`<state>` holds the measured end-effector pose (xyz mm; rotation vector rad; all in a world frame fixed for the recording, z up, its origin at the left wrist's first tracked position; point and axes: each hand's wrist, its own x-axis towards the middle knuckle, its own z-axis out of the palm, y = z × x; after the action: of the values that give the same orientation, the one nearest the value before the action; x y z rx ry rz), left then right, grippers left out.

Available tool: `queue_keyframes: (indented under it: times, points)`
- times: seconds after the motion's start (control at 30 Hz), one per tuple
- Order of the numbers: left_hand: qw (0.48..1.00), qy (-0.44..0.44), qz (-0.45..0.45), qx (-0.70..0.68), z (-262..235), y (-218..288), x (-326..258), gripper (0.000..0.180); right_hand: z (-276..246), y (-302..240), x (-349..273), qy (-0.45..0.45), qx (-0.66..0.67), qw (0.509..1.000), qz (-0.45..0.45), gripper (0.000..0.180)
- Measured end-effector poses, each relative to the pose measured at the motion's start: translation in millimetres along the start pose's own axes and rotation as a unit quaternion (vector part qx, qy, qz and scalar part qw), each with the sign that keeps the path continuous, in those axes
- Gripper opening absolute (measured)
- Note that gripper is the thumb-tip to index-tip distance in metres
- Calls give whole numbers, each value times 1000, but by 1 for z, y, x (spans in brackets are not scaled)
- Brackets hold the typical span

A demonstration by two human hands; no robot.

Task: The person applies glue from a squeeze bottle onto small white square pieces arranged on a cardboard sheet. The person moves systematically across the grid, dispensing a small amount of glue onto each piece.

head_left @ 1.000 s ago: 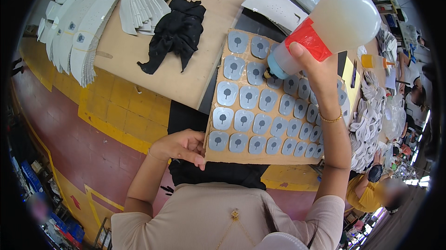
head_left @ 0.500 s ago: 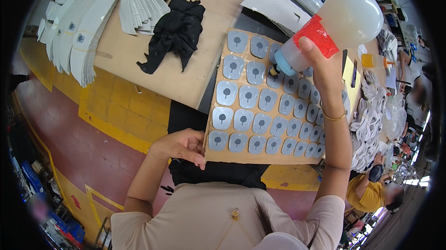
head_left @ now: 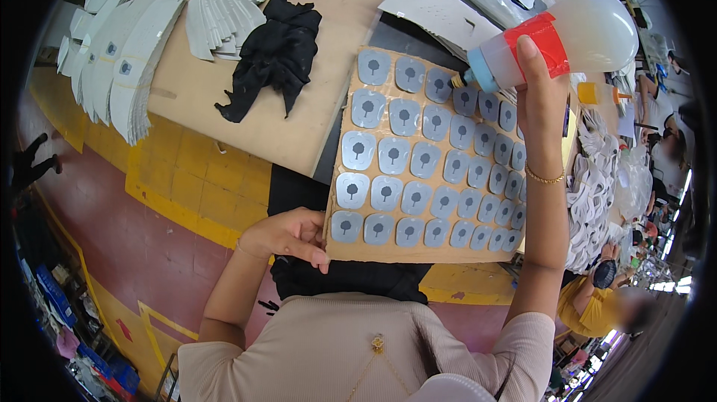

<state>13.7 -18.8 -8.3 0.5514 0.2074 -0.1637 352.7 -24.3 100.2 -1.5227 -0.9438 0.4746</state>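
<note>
Bottle [head_left: 556, 44]: cloudy plastic, red band, blue nozzle tipped down onto grey patches [head_left: 418, 170].
Right hand [head_left: 539, 81]: wrapped around the bottle.
Left hand [head_left: 287, 236]: pinching the cardboard sheet [head_left: 388, 251] at its near-left corner.

A crumpled black cloth [head_left: 272, 55] lies near fanned white cut pieces [head_left: 127, 58] on the brown table [head_left: 216, 111].

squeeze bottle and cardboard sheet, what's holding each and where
Right hand grips the squeeze bottle around its red-taped middle; left hand holds the cardboard sheet at its near-left corner.

The left hand [head_left: 287, 236] lay low, fingers curled in a pinch; the right hand [head_left: 539, 85] was raised, fingers wrapped closed, forearm upright.
</note>
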Motion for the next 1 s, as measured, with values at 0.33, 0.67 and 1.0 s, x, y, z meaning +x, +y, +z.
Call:
queue_keyframes:
  times: [0.33,0.67,1.0]
  points:
    - [999,31,-4,4,4,2,-2,34,3,-3,2,-2,-38,999,-18,47]
    - [1000,22,6,21,6,2,3,35,-1,2,-3,-4,-122,992,-29,52]
    - [999,31,0,14,6,1,1,34,-10,5,2,-2,-92,996,-4,49]
